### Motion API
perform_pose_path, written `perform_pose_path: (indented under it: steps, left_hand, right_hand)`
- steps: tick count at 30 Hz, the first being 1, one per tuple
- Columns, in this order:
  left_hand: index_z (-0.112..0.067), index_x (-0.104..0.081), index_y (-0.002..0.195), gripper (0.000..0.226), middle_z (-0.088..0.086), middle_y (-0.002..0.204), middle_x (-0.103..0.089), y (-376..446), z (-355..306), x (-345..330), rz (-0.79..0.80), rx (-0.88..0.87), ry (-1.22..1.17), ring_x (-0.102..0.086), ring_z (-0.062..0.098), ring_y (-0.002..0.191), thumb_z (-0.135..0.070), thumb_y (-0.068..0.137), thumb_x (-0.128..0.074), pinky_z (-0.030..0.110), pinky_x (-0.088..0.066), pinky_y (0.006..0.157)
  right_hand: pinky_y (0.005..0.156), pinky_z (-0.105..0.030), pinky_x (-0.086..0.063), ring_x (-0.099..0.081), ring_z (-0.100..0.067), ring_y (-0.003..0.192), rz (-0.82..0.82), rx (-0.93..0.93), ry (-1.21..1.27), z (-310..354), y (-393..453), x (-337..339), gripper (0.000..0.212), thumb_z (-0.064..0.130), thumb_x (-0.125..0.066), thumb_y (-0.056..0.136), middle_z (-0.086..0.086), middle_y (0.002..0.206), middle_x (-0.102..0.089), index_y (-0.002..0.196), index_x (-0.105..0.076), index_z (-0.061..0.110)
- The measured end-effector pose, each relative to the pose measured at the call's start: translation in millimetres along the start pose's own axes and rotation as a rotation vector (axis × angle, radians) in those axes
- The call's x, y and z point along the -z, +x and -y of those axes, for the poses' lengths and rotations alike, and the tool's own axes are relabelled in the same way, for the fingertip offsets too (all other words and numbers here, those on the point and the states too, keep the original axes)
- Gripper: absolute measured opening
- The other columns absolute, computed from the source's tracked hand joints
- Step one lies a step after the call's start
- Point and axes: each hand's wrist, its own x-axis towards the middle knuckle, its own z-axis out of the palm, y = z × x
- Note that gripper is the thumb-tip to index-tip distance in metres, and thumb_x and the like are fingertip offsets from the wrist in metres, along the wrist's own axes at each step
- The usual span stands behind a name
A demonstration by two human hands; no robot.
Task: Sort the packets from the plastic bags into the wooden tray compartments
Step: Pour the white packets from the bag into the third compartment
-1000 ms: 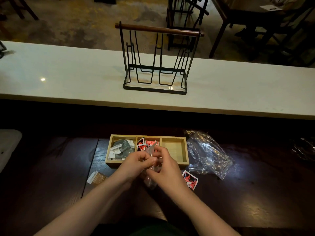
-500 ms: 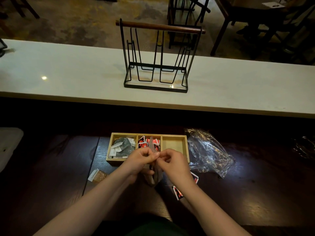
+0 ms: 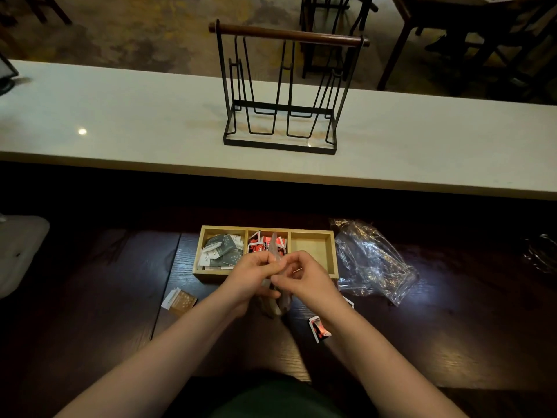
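A wooden tray [image 3: 313, 231] with three compartments lies on the dark table. Grey-green packets [image 3: 223, 251] fill its left compartment, red packets [image 3: 262, 243] the middle one, and the right one is bare. My left hand [image 3: 252, 277] and my right hand [image 3: 304, 277] meet just in front of the tray, both pinching the top of a small clear plastic bag [image 3: 275, 300] that hangs between them with brownish packets inside. A red packet [image 3: 319, 328] lies by my right wrist. A brown packet [image 3: 179, 301] lies to the left.
A crumpled clear plastic bag [image 3: 372, 262] lies right of the tray. A black wire rack [image 3: 284, 95] with a wooden handle stands on the pale counter [image 3: 120, 128] beyond. A white object [image 3: 18, 251] sits at the table's left edge.
Both hands drew slightly back toward me with the small bag. A red packet that lay under my right hand now shows further down by my right wrist.
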Motion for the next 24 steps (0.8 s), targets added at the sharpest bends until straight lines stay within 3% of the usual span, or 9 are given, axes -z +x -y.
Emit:
perform_pose_path:
  steps: [3, 10, 14, 18, 24]
  left_hand:
    - [-0.002, -0.059, 0.084, 0.019, 0.007, 0.078, -0.062, 0, 1, -4, 0.006, -0.014, 0.022, -0.064, 0.01, 0.063, -0.019, 0.091, -0.058, 0.021, -0.053, 0.049]
    - [-0.002, -0.058, 0.088, 0.018, 0.007, 0.078, -0.064, -1, 4, -3, -0.006, -0.027, 0.046, -0.066, 0.013, 0.064, -0.02, 0.092, -0.057, 0.021, -0.053, 0.05]
    - [-0.008, -0.055, 0.078, 0.018, 0.008, 0.073, -0.064, -1, 6, -5, -0.01, -0.041, 0.046, -0.066, 0.013, 0.062, -0.019, 0.093, -0.056, 0.021, -0.053, 0.05]
    - [-0.007, -0.055, 0.079, 0.018, 0.012, 0.082, -0.064, -1, 5, -6, -0.022, -0.05, 0.056, -0.067, 0.014, 0.067, -0.018, 0.093, -0.056, 0.021, -0.052, 0.048]
    - [0.006, -0.056, 0.091, 0.026, 0.015, 0.089, -0.064, -2, 5, -10, -0.046, -0.062, 0.154, -0.068, 0.018, 0.074, -0.02, 0.094, -0.055, 0.024, -0.054, 0.05]
  right_hand:
    - [0.067, -0.028, -0.05, -0.056, -0.006, 0.067, -0.099, 0.059, -0.131, 2, 0, 0, 0.024, 0.017, -0.072, 0.076, 0.007, 0.075, -0.059, 0.097, -0.06, 0.019]
    - [0.078, -0.043, -0.057, -0.068, -0.021, 0.081, -0.091, 0.075, -0.087, -2, -3, 6, 0.013, 0.019, -0.069, 0.081, -0.005, 0.081, -0.071, 0.093, -0.071, 0.021]
    - [0.081, -0.045, -0.056, -0.069, -0.022, 0.083, -0.087, 0.084, -0.063, -2, -4, 10, 0.015, 0.013, -0.067, 0.081, -0.007, 0.081, -0.073, 0.088, -0.074, 0.025]
    - [0.081, -0.051, -0.056, -0.069, -0.032, 0.083, -0.094, 0.062, 0.03, -1, -5, 13, 0.021, 0.011, -0.064, 0.085, -0.014, 0.082, -0.073, 0.085, -0.071, 0.031]
    - [0.064, -0.034, -0.058, -0.062, -0.01, 0.062, -0.137, 0.085, -0.111, -2, -6, 12, 0.009, 0.017, -0.065, 0.086, 0.007, 0.065, -0.064, 0.091, -0.073, 0.016]
